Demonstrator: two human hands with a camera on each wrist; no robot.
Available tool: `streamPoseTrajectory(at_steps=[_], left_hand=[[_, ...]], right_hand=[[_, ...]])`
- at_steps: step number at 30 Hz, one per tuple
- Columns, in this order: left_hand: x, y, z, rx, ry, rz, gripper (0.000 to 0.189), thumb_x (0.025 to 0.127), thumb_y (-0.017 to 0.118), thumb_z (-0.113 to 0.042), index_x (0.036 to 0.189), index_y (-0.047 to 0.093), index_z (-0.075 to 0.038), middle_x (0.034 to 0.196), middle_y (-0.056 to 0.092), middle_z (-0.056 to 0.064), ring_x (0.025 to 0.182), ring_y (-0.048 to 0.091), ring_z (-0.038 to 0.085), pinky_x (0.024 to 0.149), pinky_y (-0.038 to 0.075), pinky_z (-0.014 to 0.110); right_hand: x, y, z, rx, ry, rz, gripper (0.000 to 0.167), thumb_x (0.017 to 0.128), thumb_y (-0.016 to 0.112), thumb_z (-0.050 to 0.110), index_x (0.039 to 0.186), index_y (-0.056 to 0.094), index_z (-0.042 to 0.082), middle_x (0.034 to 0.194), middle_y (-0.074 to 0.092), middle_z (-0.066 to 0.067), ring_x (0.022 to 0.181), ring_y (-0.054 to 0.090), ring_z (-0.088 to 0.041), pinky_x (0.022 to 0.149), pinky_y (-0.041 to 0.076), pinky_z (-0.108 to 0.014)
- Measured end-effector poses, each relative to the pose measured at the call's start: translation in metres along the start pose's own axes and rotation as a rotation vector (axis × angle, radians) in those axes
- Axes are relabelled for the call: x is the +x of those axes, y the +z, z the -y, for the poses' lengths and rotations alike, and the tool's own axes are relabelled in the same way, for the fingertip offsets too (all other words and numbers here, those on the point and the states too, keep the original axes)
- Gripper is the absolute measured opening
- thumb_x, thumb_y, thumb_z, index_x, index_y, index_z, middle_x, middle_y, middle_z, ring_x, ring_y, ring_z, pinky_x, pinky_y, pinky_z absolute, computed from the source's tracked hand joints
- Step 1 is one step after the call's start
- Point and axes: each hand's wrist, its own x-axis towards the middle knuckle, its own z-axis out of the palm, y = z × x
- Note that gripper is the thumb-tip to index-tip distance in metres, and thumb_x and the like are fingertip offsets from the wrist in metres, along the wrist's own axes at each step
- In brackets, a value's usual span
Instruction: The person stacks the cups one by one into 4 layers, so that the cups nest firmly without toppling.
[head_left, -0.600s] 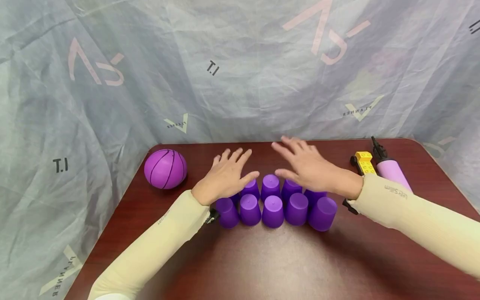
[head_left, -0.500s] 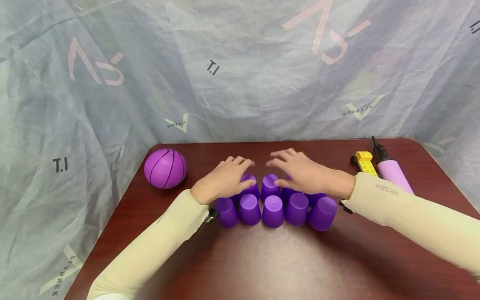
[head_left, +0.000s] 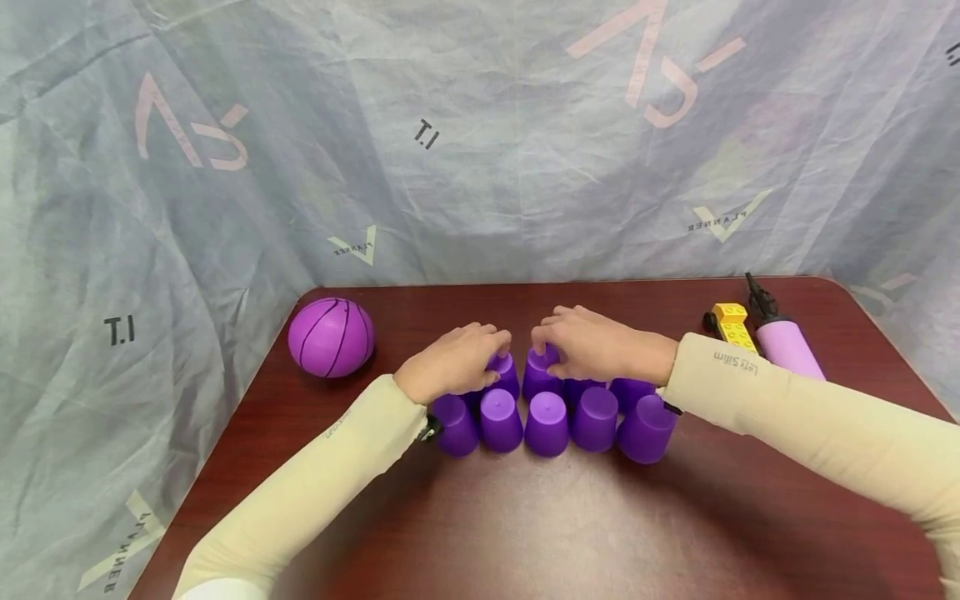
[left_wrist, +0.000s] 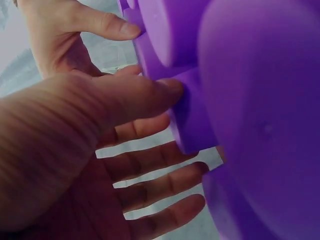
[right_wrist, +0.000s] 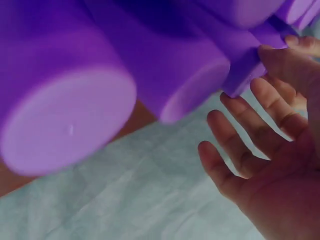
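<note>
Several purple cups stand upside down in two close rows on the table. My left hand (head_left: 456,360) pinches a back-row cup (head_left: 506,379), with the thumb on its near side and the index finger at its far side. In the left wrist view, the other fingers (left_wrist: 165,185) of that hand are spread behind the cup (left_wrist: 196,115). Beside it, my right hand (head_left: 596,343) holds another back-row cup (head_left: 537,379) between thumb and bent fingers. The right wrist view shows this cup (right_wrist: 242,70) at the fingertips. Both cups still stand in their row; the hands partly cover the back row.
The front row of cups (head_left: 547,427) is nearest me. A purple ball (head_left: 331,337) sits at the table's left. At the right lie a yellow toy-brick piece (head_left: 732,325) with black wheels and a pink cylinder (head_left: 791,350) with a black nozzle. A grey sheet (head_left: 480,192) hangs behind.
Both hands have come down from above the back-row cups. The right hand has also moved left. Their spread fingers have bent and closed on two cups.
</note>
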Motion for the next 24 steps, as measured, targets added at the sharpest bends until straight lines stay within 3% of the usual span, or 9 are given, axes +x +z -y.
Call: streamPoseTrajectory(at_steps=[4, 8, 13, 19, 24], left_hand=[[0.020, -0.008, 0.014, -0.015, -0.010, -0.029, 0.027, 0.081, 0.074, -0.021, 0.099, 0.057, -0.013, 0.092, 0.054, -0.001, 0.085, 0.052, 0.017, 0.074, 0.044, 0.031], [0.048, -0.016, 0.032, -0.032, -0.046, -0.059, 0.021, 0.083, 0.073, -0.018, 0.096, 0.058, -0.011, 0.091, 0.056, 0.001, 0.083, 0.053, 0.017, 0.074, 0.044, 0.032], [0.076, -0.013, 0.046, -0.058, -0.083, -0.006, 0.018, 0.086, 0.070, -0.020, 0.098, 0.061, -0.011, 0.092, 0.059, 0.001, 0.082, 0.055, 0.016, 0.073, 0.045, 0.030], [0.087, -0.011, 0.045, -0.073, -0.067, 0.022, 0.019, 0.086, 0.069, -0.020, 0.100, 0.063, -0.009, 0.093, 0.062, 0.004, 0.082, 0.056, 0.017, 0.074, 0.045, 0.030], [0.082, -0.012, 0.046, -0.105, -0.048, 0.003, 0.022, 0.087, 0.068, -0.022, 0.105, 0.064, -0.009, 0.097, 0.062, 0.005, 0.085, 0.055, 0.017, 0.077, 0.044, 0.030]], right_hand=[[0.006, -0.013, -0.020, 0.020, 0.057, -0.057, 0.023, 0.071, 0.079, 0.018, 0.088, 0.065, 0.012, 0.082, 0.059, 0.001, 0.080, 0.052, -0.020, 0.071, 0.043, -0.038], [0.015, -0.022, -0.043, 0.058, 0.177, -0.073, 0.022, 0.073, 0.077, 0.015, 0.092, 0.067, 0.008, 0.080, 0.061, -0.004, 0.075, 0.055, -0.020, 0.069, 0.046, -0.037], [0.023, -0.016, -0.062, 0.093, 0.256, -0.029, 0.022, 0.073, 0.077, 0.012, 0.093, 0.069, 0.005, 0.082, 0.065, -0.007, 0.075, 0.059, -0.019, 0.070, 0.049, -0.037], [0.026, -0.009, -0.069, 0.096, 0.295, 0.004, 0.023, 0.074, 0.078, 0.012, 0.094, 0.070, 0.006, 0.084, 0.066, -0.008, 0.077, 0.060, -0.021, 0.072, 0.049, -0.038], [0.022, -0.010, -0.069, 0.079, 0.269, 0.015, 0.023, 0.078, 0.075, 0.014, 0.099, 0.070, 0.005, 0.085, 0.065, -0.008, 0.078, 0.058, -0.022, 0.073, 0.048, -0.039]])
